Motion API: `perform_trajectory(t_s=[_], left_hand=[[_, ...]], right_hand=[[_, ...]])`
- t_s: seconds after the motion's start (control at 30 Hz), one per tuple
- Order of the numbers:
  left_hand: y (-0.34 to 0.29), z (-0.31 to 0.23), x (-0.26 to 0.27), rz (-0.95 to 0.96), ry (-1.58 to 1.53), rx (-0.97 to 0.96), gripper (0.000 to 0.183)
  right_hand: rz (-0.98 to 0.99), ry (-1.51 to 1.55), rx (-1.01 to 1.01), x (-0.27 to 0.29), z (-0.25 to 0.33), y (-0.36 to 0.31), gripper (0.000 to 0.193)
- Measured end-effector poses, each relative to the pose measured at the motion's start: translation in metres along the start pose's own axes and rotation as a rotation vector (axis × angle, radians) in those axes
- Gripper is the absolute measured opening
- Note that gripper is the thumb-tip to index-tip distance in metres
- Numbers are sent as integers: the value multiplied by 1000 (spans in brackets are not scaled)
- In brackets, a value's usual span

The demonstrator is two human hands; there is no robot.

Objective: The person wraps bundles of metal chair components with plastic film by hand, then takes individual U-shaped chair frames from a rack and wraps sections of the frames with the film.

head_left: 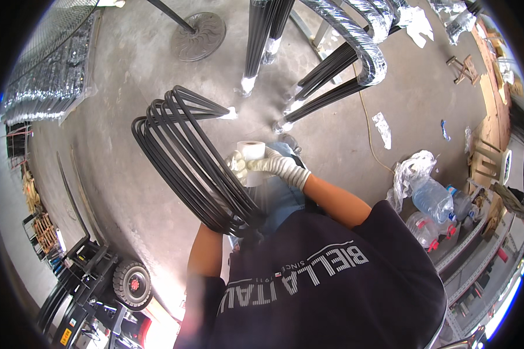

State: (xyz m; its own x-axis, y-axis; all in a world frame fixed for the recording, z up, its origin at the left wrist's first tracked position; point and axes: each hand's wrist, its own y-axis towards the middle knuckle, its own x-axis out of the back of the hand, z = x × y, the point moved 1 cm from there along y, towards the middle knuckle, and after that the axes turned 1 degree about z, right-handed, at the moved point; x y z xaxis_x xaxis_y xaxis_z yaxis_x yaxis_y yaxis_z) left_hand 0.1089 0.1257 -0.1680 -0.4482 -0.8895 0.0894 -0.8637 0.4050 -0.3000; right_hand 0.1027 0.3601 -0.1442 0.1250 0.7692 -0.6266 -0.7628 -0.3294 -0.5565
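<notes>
A roll of clear-white stretch film (251,152) stands upright in front of my body, its round core end showing at the top. My right hand (278,166), in a whitish knitted glove, is wrapped round the roll from the right. On the roll's other side, my left hand (236,164), gloved too, grips it; black tubes partly hide this hand and its forearm. Those tubes form a bundle of bent black metal tubes (183,154), arching from near my lap to the left and away. White wrapping (230,113) covers the bundle's far end.
Film-wrapped bundles of black tubes (332,64) stand ahead and right. A round metal base (198,36) lies farther off. Several large plastic bottles (434,200) and crumpled film (416,166) are at right, by a metal rack. A forklift (93,279) stands at lower left. A cord (367,125) crosses the floor.
</notes>
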Motion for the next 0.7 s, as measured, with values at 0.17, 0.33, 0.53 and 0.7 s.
perform_trajectory(t_s=[0.17, 0.33, 0.53, 0.7], left_hand=[[-3, -3, 1, 14, 162, -59, 37], [-17, -13, 7, 10, 480, -136, 37], [-84, -25, -21, -355, -621, 153, 20], [-132, -44, -98, -392, -306, 10, 5]], right_hand=[[144, 349, 99, -15, -7, -4, 76], [76, -392, 335, 30, -9, 20, 68], [203, -905, 344, 25, 49, -121, 66], [286, -878, 370, 20, 28, -147, 72]])
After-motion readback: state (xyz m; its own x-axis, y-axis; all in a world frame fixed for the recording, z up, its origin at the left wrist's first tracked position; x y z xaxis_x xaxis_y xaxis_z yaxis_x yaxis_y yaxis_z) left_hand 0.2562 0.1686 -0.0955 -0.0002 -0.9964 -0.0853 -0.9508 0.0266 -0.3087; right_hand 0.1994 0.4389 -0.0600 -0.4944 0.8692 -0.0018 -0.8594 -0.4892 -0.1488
